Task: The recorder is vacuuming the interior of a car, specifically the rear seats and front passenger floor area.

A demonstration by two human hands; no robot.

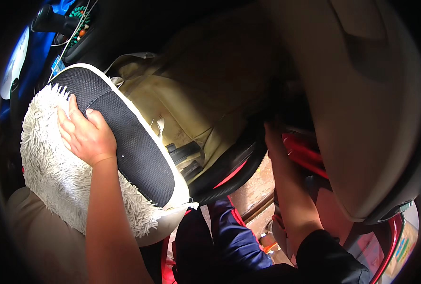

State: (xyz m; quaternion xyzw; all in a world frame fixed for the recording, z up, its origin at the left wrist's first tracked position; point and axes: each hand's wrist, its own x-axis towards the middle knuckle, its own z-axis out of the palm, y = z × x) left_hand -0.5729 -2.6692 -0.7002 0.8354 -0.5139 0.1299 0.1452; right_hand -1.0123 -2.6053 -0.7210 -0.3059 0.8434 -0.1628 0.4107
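Note:
A seat cushion [139, 156] with a black mesh panel, shaggy whitish pile and pale piping lies on a beige vehicle seat [47, 220]. My left hand [86, 133] rests on it where pile and mesh meet, thumb spread on the mesh and fingers on the pile. Deep shadow covers much of my right hand [272, 136], which reaches beside a red body part [302, 152] at the door opening. Whether its fingers grip anything cannot be made out.
Beyond the cushion is a creased beige floor covering [175, 106] with black plastic parts [185, 154] on it. A gear lever [54, 21] and a bead string [79, 26] are upper left. A large beige panel [342, 117] fills the right. A black ribbed strip [228, 193] borders the opening.

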